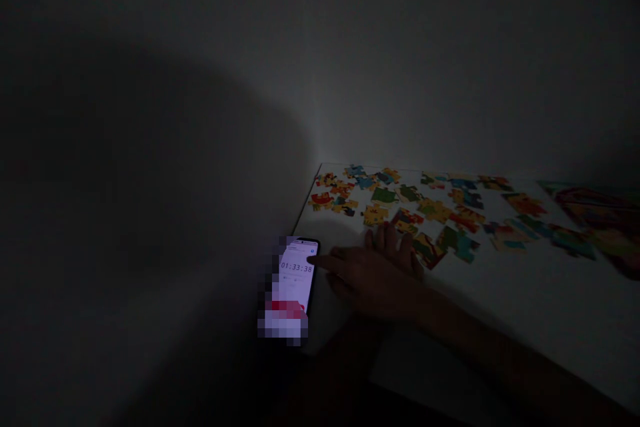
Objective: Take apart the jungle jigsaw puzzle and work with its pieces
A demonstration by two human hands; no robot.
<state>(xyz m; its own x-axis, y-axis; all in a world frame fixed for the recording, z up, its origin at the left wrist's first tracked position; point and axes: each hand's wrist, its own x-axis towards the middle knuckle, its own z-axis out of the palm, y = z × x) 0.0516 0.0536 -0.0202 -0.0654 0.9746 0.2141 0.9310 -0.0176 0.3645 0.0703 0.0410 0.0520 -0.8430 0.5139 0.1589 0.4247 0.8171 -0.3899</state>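
The right hand (373,273) was stretched leftward, forefinger extended, holding nothing, to the phone (295,277) lying lengthwise just beside it.

The only thing I can read is on the lit screen of the phone (295,277), which lies at the left edge of the counter (525,293): a running time, "01:33:38", in thin digits across the middle of the screen. A line of small print sits above it, too fine for me to make out. The lower part of the screen is blurred out, so nothing reads there.
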